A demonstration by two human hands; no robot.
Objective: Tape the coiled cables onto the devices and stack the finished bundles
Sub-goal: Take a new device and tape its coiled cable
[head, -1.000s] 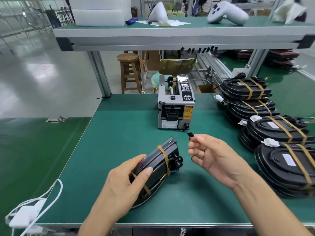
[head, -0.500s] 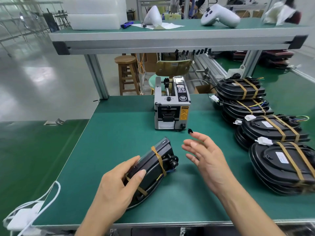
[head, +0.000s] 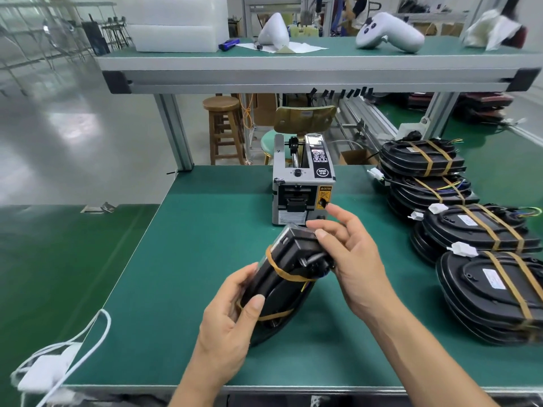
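Left to right. At the near left edge of the green bench (head: 191, 230) lies a white cable with its adapter (head: 44, 374). The left hand (head: 232, 315) grips the lower end of a black device (head: 282, 277), thumb laid across its face and fingers wrapped behind. The device stands tilted on its edge at the bench centre, just in front of the grey tape dispenser (head: 302, 186). Two tan tape bands (head: 282, 274) already cross the casing, one near each end, with the coiled cable (head: 316, 264) tucked at the upper side. The right hand (head: 349, 254) closes on the upper end, thumb and fingers curled about the casing beside the cable; a small dark piece clings to one raised fingertip. To the right stand stacks of finished bundles (head: 482, 233), each black, oval and double-banded, white connectors protruding.

Judged step: taping appears complete, and the bundle is being checked or readied for transfer. The next move calls for a two-handed lift rightward, laying the device flat on a stack without snagging loose wires.
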